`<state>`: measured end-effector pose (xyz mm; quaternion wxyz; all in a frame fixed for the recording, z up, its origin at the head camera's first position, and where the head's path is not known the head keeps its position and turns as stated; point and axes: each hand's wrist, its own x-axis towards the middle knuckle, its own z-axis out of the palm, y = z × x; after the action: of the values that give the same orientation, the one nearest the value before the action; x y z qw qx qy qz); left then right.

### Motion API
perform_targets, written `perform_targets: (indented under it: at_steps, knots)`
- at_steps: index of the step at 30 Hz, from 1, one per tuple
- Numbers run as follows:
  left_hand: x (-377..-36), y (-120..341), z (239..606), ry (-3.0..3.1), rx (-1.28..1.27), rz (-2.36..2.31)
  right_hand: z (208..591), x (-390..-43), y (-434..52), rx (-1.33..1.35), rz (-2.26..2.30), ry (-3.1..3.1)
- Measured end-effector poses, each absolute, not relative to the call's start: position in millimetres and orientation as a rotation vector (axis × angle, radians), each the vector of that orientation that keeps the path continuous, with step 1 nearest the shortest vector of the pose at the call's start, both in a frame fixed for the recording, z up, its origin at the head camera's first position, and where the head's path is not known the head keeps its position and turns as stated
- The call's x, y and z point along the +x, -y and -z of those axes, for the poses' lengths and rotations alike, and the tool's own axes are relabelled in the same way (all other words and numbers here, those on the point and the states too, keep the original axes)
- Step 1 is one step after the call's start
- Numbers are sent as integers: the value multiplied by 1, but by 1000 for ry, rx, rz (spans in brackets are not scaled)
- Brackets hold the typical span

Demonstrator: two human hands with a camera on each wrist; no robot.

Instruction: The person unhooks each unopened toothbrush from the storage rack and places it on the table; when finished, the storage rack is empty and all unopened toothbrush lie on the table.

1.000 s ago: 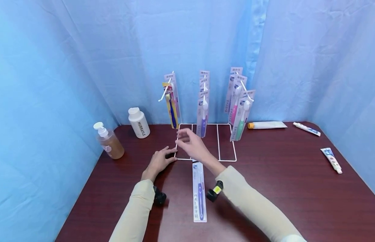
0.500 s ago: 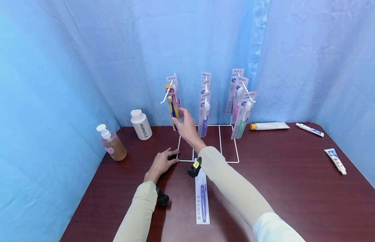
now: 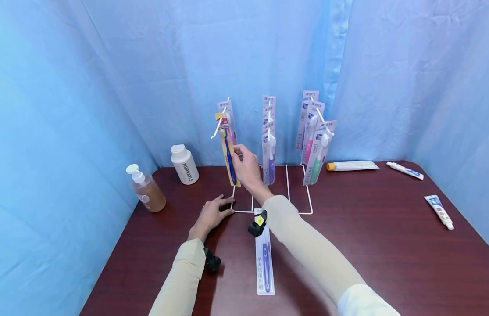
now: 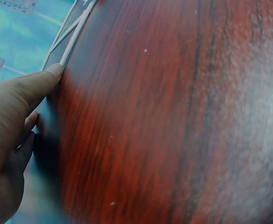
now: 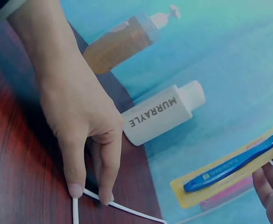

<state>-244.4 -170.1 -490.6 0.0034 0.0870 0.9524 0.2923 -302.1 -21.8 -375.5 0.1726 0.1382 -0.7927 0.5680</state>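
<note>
Wire rack [image 3: 285,188] at table's [image 3: 386,245] rear centre; pump bottle [image 3: 146,189] and capped bottle [image 3: 184,164] to its left, tubes [image 3: 351,165] right, packaged toothbrush [image 3: 265,263] lying in front.

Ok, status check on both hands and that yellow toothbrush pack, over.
Right hand pinches yellow toothbrush pack, hanging on the left hook. Left hand presses white wire rack base to table. Neighbouring purple pack close beside.

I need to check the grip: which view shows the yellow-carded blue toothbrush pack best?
The head view: the whole yellow-carded toothbrush pack hangs on the rack's left hook, pinched by the right hand. The right wrist view shows its lower part close up; the left wrist view shows none.
</note>
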Motion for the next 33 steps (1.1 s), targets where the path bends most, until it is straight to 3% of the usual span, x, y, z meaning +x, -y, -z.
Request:
perform_targets:
  at_steps: [19, 33]
  knots:
    - [-244, 170, 492, -2956, 243, -958, 344, -248, -18, 497, -1355, 2431]
    - [-244, 170, 492, -2938, 216, -964, 330, -210, -31, 719, -1497, 2395]
